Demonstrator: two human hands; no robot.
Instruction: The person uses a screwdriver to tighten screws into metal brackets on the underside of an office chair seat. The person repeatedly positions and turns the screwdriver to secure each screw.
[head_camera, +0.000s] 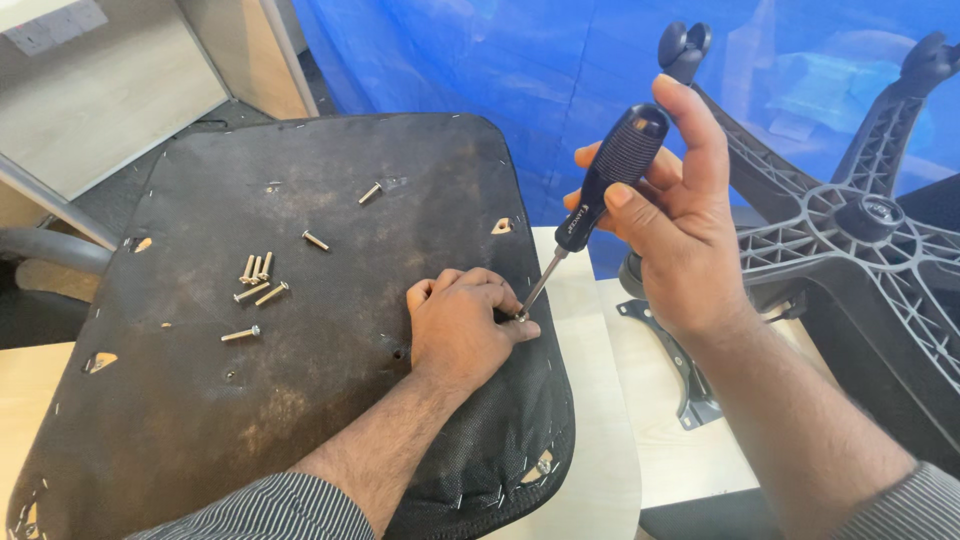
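My right hand (668, 215) grips a screwdriver (600, 190) with a dark ribbed handle, shaft slanting down to the left. Its tip meets a small screw (522, 316) at the right edge of an upturned black chair seat (300, 390). My left hand (462, 325) rests on the seat with its fingertips pinched around that screw. Several loose silver screws (258, 280) lie on the seat's left half, and two more (370, 193) lie farther back.
A black star-shaped chair base (850, 240) with castors lies on its side at the right. A black metal bracket (680, 370) rests on the pale table (600, 470) under my right forearm. Blue sheeting (480, 60) hangs behind. A grey armrest (50, 250) shows at the left.
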